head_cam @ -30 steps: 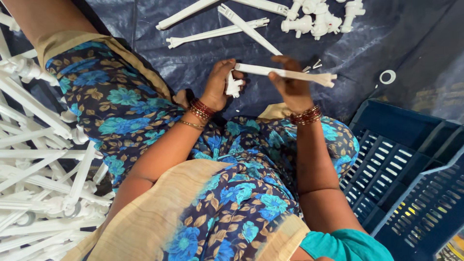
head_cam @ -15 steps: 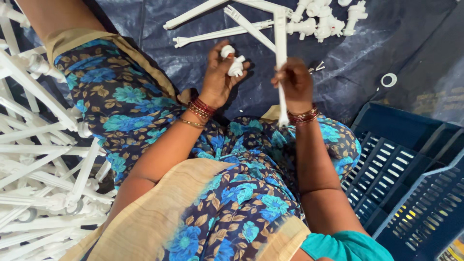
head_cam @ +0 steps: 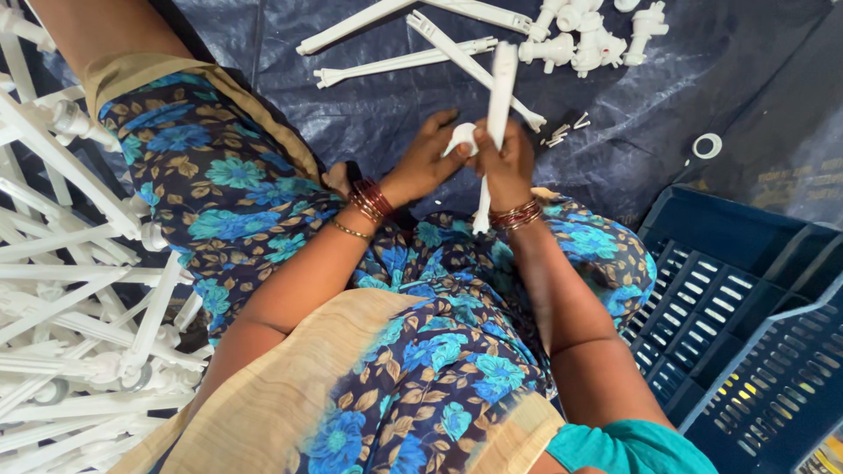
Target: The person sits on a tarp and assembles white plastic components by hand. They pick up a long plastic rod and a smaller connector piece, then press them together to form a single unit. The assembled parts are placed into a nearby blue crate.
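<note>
The long white plastic bar (head_cam: 497,123), which a second ago lay level across the person's lap and half a second ago had swung upright, now stands nearly vertical between the two hands, its lower end down over the blue flowered cloth (head_cam: 263,202) of the lap and its upper end up over the dark blue plastic sheet (head_cam: 395,114) on the floor. The right hand (head_cam: 507,162) is closed around the bar near its middle. The left hand (head_cam: 430,158), apart from the bar half a second ago, has come across and now presses the small white plastic fitting (head_cam: 460,136) against the bar's side, fingers wrapped on it, so the two hands touch. The two pieces have thus been brought together; whether they are seated I cannot tell. More white bars (head_cam: 395,63) and a cluster of white fittings (head_cam: 588,39) lie beyond on the sheet, a heap of assembled white rods (head_cam: 70,290) at the left, a blue slotted plastic crate (head_cam: 746,298) at the right.
</note>
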